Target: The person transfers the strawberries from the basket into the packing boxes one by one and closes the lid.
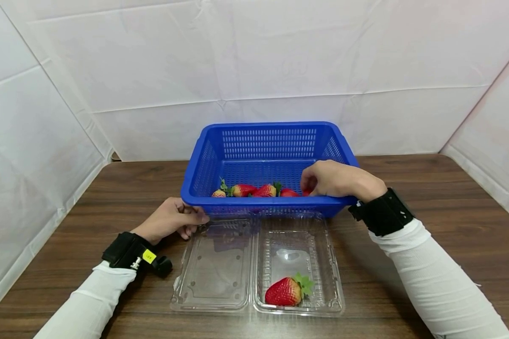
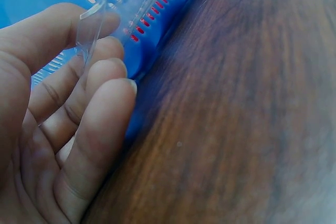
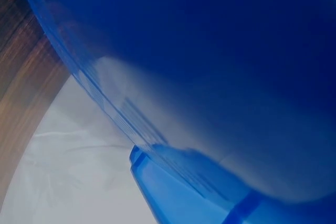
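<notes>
My left hand (image 1: 176, 219) pinches the far left corner of the lid of a clear plastic clamshell box (image 1: 220, 268); in the left wrist view the see-through edge (image 2: 92, 32) lies between thumb and fingers. The box lies opened flat, with one large strawberry (image 1: 284, 292) at the near end of its right half. My right hand (image 1: 339, 179) reaches over the near rim of a blue plastic basket (image 1: 263, 127), fingers curled down around a strawberry (image 1: 307, 192) of which only a bit of red shows. Several strawberries (image 1: 265, 190) lie beside it along the near wall.
The basket stands behind the box, its near rim over the box's far edge. Dark wood tabletop (image 1: 131, 188) surrounds both. White sheeting (image 1: 280, 56) hangs at the back and both sides. The right wrist view is filled mostly by the blue basket wall (image 3: 220, 87).
</notes>
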### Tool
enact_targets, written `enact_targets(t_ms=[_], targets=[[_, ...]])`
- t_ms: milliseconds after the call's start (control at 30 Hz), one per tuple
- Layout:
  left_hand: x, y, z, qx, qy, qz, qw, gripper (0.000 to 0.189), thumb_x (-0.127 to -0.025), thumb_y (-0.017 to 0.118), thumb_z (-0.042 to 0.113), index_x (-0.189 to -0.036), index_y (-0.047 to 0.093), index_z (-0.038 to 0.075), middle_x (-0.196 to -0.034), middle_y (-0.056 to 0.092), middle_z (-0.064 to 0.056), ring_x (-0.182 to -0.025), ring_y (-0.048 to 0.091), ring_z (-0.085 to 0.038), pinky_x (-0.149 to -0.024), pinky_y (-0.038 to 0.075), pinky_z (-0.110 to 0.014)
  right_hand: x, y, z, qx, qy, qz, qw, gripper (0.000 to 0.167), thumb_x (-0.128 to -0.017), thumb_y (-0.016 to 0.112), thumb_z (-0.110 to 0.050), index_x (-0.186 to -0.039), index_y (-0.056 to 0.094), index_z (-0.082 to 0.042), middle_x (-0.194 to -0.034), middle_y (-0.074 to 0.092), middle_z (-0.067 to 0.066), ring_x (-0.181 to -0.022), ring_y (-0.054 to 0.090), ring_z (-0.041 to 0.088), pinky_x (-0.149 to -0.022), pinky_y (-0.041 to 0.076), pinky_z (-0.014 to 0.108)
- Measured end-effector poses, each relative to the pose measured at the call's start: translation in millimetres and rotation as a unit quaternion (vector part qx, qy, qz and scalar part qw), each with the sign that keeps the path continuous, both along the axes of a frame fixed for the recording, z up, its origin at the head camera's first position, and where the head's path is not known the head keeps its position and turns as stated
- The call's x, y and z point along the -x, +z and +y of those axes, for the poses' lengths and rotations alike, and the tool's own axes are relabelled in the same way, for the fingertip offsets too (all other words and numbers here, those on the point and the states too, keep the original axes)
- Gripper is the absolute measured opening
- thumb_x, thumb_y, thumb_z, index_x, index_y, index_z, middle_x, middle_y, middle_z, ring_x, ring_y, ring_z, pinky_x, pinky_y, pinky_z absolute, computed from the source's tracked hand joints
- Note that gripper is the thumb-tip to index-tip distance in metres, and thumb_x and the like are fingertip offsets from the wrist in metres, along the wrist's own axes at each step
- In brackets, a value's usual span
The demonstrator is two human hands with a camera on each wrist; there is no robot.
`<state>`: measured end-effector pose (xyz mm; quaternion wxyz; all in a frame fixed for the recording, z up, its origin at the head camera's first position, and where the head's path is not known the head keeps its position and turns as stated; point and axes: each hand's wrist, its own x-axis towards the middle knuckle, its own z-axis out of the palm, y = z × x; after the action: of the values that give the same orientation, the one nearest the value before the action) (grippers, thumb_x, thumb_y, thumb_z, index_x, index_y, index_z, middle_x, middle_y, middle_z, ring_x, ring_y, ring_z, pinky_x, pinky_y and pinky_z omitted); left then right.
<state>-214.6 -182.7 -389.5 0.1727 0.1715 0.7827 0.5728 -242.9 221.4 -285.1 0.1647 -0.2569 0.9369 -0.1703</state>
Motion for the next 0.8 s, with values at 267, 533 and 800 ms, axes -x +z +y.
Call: enact_targets(t_ms=[267, 533, 800], targets=[[0.4, -0.7, -0.2, -0.006, -0.002, -0.004, 1.0, 0.015, -0.098, 0.076, 0.01, -0.091, 0.071, -0.002, -0.069, 0.064, -0.008, -0.06, 0.062, -0.014, -0.056, 0.058, -0.028, -0.5, 1.2, 1, 0.007, 0.005, 0.011, 0.9999, 0.014, -0.097, 0.076, -0.004, -0.111, 0.074, -0.005, -0.106, 0.073, 0.007, -0.104, 0.067, 0.027, -0.098, 0.053, 0.051], [0.6, -0.9, -0.4, -0.006, -0.001, -0.004, 1.0, 0.014, -0.097, 0.076, 0.01, -0.091, 0.071, -0.002, -0.07, 0.064, -0.007, -0.06, 0.062, -0.014, -0.056, 0.058, -0.028, -2.0, 2.7, 2, 0.009, 0.01, 0.043, 0.999, 0.014, -0.097, 0.076, -0.003, -0.111, 0.074, -0.005, -0.106, 0.074, 0.008, -0.106, 0.068, 0.028, -0.097, 0.054, 0.051], [1.2, -1.4, -0.8, -0.005, 0.001, -0.004, 1.0, 0.015, -0.097, 0.077, 0.01, -0.09, 0.071, -0.001, -0.069, 0.064, -0.008, -0.06, 0.062, -0.014, -0.056, 0.058, -0.028, -5.8, 12.7, 7, 0.01, -0.013, 0.055, 0.9983, 0.017, -0.096, 0.08, -0.008, -0.111, 0.074, -0.006, -0.103, 0.074, 0.007, -0.101, 0.068, 0.026, -0.089, 0.055, 0.047]])
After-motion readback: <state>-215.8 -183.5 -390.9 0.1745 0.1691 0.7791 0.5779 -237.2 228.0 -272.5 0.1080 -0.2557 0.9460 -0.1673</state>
